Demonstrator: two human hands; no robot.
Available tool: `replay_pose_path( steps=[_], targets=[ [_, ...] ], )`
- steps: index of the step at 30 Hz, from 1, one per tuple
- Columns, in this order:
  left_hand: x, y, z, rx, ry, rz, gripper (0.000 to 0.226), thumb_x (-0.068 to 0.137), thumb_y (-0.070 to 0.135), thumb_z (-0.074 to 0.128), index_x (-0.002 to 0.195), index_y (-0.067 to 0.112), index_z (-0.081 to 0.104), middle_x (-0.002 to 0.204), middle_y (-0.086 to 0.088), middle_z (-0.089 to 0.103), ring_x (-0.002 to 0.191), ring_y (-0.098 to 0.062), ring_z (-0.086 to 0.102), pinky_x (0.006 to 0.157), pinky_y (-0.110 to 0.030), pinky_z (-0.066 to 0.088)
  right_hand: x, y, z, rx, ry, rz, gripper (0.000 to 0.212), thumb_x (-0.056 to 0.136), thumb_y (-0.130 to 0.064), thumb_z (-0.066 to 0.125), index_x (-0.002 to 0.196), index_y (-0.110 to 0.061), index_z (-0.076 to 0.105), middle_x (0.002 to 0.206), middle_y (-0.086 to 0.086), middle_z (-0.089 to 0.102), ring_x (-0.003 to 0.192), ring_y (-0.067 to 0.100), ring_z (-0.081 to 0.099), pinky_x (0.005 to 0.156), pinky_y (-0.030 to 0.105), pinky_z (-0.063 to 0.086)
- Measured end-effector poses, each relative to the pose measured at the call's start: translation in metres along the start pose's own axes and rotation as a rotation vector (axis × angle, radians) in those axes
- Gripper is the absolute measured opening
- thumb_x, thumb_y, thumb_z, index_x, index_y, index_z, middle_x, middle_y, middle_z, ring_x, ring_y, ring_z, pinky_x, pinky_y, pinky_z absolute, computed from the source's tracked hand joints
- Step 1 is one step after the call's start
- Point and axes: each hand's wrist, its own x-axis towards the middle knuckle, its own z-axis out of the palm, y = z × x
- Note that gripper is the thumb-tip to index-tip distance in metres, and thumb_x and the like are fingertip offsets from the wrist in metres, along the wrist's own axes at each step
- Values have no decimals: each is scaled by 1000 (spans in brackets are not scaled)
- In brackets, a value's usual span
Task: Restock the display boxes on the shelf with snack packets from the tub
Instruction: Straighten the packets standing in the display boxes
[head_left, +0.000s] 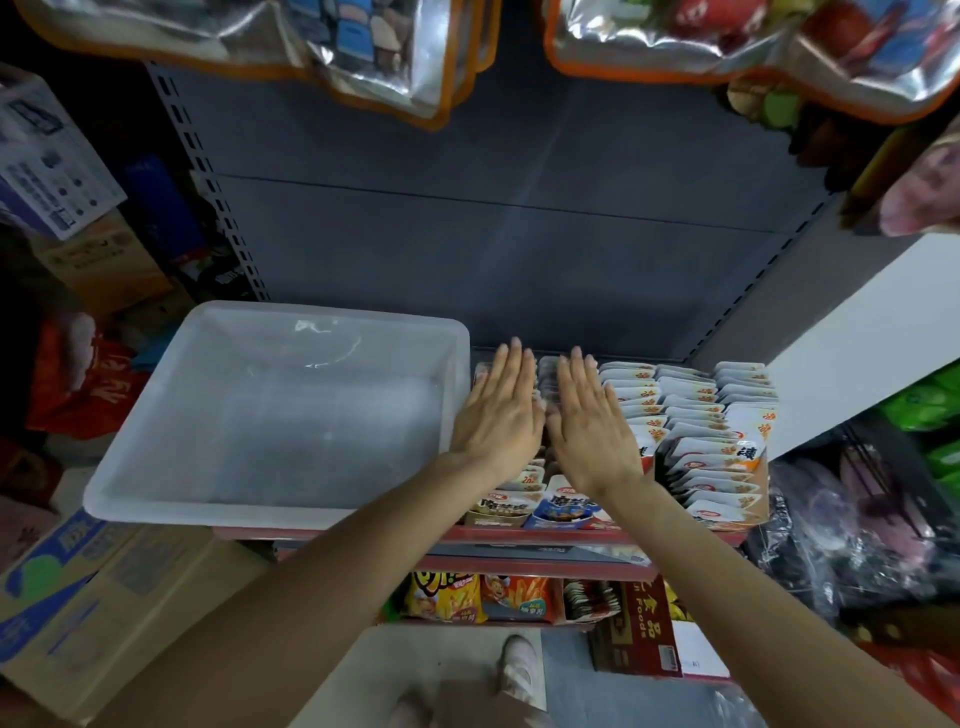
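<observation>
- Lying directly beneath both palms, the snack packets (691, 415) stand on edge in tight rows inside the display boxes (714, 514) on the shelf (597, 535), filling the frame from about 3 o'clock to centre.
- Left hand (498, 410): flat, fingers straight and together, pointing toward 12 o'clock; it rests on the packet tops just at the tub's right wall and holds nothing.
- Right hand (592, 421): likewise flat with fingers extended, laid on the packet rows just beside the left hand (thumbs nearly meeting); nothing is gripped.
- Tub (156, 488): a translucent white plastic tray, rectangular with rounded corners and a rolled rim, sitting on the same shelf at 9 o'clock of the hands; its smooth, glossy floor shows no packets.
- Packets: thin, glossy pouches, mostly white with orange and brown print; the nearest ones, at 6 o'clock of the hands, show blue and brown faces.
- Lower shelf (519, 566): at 6 o'clock, with yellow and orange crisp bags (447, 597) and a dark red carton (639, 629).
- Back panel (493, 234): matte grey metal, at 12 o'clock.
</observation>
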Motion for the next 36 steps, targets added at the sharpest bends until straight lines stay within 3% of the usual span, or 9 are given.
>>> replay_pose_path(
  steps=[6, 10, 14, 17, 20, 25, 29, 33, 36],
  targets=[
    [6, -8, 11, 168, -28, 7, 56, 102, 36, 9, 149, 14, -8, 157, -5, -16, 145, -16, -15, 120, -34, -4, 3, 4, 13, -73, -35, 8, 62, 92, -43, -11, 145, -12, -21, 154, 7, -27, 137, 15, -29, 115, 32, -14],
    [9, -7, 4, 134, -59, 12, 56, 102, 35, 13, 149, 15, -9, 157, -4, -18, 144, -15, -17, 119, -32, -8, 4, 3, 6, -13, -89, 1, 56, 102, -35, 7, 146, -13, -19, 155, 5, -26, 142, 16, -23, 117, 33, -11],
    [-8, -14, -9, -24, -118, 87, 60, 101, 42, 20, 151, 16, -4, 158, -2, -13, 145, -13, -13, 117, -28, -7, -4, 22, -16, 107, -43, 6, 56, 102, -30, 26, 151, -20, 1, 158, 1, -13, 145, 14, -12, 117, 31, -5],
    [-30, -22, -16, 39, -133, 148, 81, 91, 63, 32, 152, 21, -2, 157, 1, -16, 145, -14, -14, 116, -31, -4, -16, 38, -25, 130, -72, -13, 59, 100, -34, 37, 151, -23, 10, 159, -3, -4, 147, 15, 0, 118, 31, 5],
    [-44, -30, -19, 71, -196, 166, 104, 77, 76, 44, 150, 25, -10, 155, 1, -26, 144, -15, -20, 117, -35, 0, -27, 41, -19, 55, -149, -87, 64, 98, -50, 28, 151, -27, 3, 158, -7, -11, 146, 11, -9, 117, 31, -4],
    [-50, -30, -6, -360, -270, 61, 122, 73, 42, 76, 145, 34, -22, 141, 18, -47, 145, -13, -1, 112, -36, 31, -38, 37, 2, -17, -190, -112, 74, 86, -63, 5, 145, -26, -20, 152, -4, -29, 140, 11, -28, 117, 35, -11],
    [-50, -25, 10, -547, -174, 36, 121, 74, 27, 79, 146, 36, -18, 142, 23, -42, 141, -2, -9, 107, -21, 25, -38, 37, 9, 45, -185, -99, 69, 93, -58, 11, 146, -26, -21, 151, -5, -31, 138, 8, -31, 115, 31, -13],
    [-48, -28, 12, -789, -85, -41, 101, 78, 31, 75, 149, 37, 3, 153, 25, -18, 143, -3, -1, 116, -36, 22, -39, 38, 2, 164, -147, -75, 65, 96, -55, 23, 150, -31, -4, 154, -9, -20, 141, 7, -22, 119, 35, -6],
    [-44, -20, 3, -682, -8, -45, 87, 81, 36, 71, 148, 36, 16, 157, 18, -8, 144, -8, 8, 113, -35, 24, -35, 46, -8, 150, 21, 25, 61, 97, -51, 28, 151, -30, 10, 158, -8, -2, 146, 12, -5, 118, 36, 5]
  ],
)
